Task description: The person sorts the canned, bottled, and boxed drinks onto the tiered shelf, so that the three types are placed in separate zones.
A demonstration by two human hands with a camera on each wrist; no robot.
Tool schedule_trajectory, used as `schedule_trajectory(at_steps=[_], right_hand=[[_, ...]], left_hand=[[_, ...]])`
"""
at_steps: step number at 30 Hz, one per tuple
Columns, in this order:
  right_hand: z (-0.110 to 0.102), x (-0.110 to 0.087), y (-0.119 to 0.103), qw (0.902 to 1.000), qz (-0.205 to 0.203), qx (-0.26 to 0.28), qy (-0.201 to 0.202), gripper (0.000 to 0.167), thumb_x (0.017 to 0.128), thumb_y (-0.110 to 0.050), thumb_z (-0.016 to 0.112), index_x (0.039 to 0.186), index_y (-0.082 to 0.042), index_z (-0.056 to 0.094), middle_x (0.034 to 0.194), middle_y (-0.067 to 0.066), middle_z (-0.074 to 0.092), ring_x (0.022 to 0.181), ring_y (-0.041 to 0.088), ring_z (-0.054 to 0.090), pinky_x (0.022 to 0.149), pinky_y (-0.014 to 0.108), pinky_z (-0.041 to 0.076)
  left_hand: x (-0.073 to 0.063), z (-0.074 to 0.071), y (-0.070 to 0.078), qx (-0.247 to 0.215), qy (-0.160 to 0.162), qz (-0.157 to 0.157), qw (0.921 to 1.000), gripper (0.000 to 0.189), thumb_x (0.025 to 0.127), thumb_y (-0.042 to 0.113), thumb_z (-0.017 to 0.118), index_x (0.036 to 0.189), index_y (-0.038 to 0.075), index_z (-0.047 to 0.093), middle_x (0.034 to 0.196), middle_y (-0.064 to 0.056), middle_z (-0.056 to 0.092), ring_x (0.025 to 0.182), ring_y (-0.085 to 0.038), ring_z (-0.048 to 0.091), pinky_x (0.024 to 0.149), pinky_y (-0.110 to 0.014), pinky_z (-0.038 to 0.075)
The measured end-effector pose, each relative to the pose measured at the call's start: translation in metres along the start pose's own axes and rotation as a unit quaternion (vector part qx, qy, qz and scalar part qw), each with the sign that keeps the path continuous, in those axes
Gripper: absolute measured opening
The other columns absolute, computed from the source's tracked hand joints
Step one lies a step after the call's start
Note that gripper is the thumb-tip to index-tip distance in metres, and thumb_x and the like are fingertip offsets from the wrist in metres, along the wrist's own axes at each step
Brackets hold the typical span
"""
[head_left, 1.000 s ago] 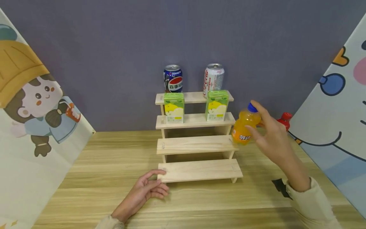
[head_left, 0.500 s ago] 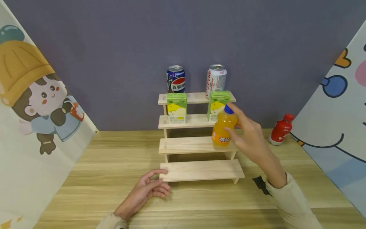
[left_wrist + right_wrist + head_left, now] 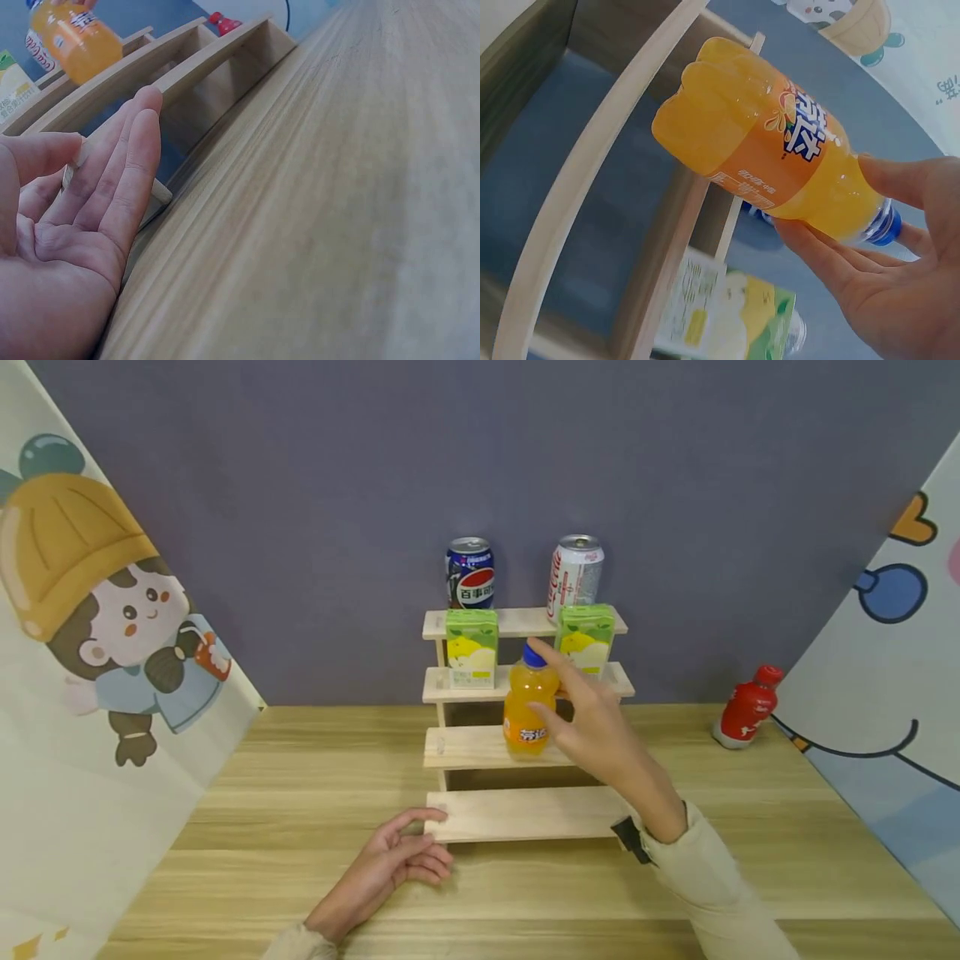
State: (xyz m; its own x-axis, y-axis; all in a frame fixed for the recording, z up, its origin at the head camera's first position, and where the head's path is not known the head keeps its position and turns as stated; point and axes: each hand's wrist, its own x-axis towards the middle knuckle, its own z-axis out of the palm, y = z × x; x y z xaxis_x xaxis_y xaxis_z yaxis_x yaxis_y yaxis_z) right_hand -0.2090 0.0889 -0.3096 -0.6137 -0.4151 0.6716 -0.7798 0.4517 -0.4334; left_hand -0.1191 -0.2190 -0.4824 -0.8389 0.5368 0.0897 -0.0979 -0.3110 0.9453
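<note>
My right hand [image 3: 600,731] holds a small bottle of orange soda [image 3: 527,710] by its upper part, just below the blue cap [image 3: 534,653]. The bottle is nearly upright and overlaps the second-lowest step of the stepped wooden shelf [image 3: 517,814] in the head view. In the right wrist view, thumb and fingers close round the neck of the orange soda bottle [image 3: 750,135]. At the shelf's lowest step, my left hand [image 3: 393,860] pinches the left front corner, the index finger on top and the thumb at the front edge; the left wrist view shows this hand [image 3: 82,217] close to the tabletop.
On the top step stand a blue Pepsi can [image 3: 471,575] and a white Coke can [image 3: 576,572]. Two green juice boxes, one left [image 3: 472,647] and one right [image 3: 587,639], stand one step lower. A red bottle [image 3: 748,706] stands on the table [image 3: 315,777] at the right.
My right hand has carried the orange soda bottle leftward, from beside the shelf to over its second-lowest step. My left hand has stayed at the shelf's corner.
</note>
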Motion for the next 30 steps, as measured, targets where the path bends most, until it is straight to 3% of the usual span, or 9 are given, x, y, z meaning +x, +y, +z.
schedule_trajectory(at_steps=[15, 20, 30], right_hand=[[0.037, 0.021, -0.016, 0.9989, -0.033, 0.033, -0.010, 0.074, 0.091, -0.006, 0.073, 0.155, -0.019, 0.037, 0.144, 0.005, 0.055, 0.109, 0.020, 0.063, 0.089, 0.038, 0.058], [0.046, 0.026, -0.016, 0.9979, -0.040, 0.048, -0.018, 0.074, 0.091, -0.005, 0.072, 0.155, -0.017, 0.037, 0.144, 0.006, 0.055, 0.114, 0.020, 0.063, 0.092, 0.034, 0.057], [0.053, 0.025, -0.016, 0.9974, -0.025, 0.064, -0.024, 0.073, 0.091, -0.006, 0.072, 0.154, -0.021, 0.038, 0.147, 0.006, 0.052, 0.120, 0.019, 0.060, 0.096, 0.031, 0.055]], left_hand=[[-0.001, 0.001, -0.002, -0.003, 0.020, -0.024, 0.9995, 0.041, 0.108, 0.012, 0.042, 0.147, 0.001, 0.037, 0.109, -0.019, 0.071, 0.095, -0.027, 0.072, 0.085, -0.041, 0.061], [-0.003, 0.000, -0.003, 0.000, 0.014, -0.027, 0.9995, 0.040, 0.108, 0.011, 0.040, 0.147, 0.001, 0.036, 0.109, -0.019, 0.071, 0.096, -0.027, 0.071, 0.085, -0.041, 0.061], [0.001, 0.001, -0.001, -0.001, 0.012, -0.029, 0.9995, 0.040, 0.109, 0.011, 0.040, 0.147, 0.002, 0.037, 0.109, -0.018, 0.071, 0.096, -0.027, 0.072, 0.085, -0.042, 0.061]])
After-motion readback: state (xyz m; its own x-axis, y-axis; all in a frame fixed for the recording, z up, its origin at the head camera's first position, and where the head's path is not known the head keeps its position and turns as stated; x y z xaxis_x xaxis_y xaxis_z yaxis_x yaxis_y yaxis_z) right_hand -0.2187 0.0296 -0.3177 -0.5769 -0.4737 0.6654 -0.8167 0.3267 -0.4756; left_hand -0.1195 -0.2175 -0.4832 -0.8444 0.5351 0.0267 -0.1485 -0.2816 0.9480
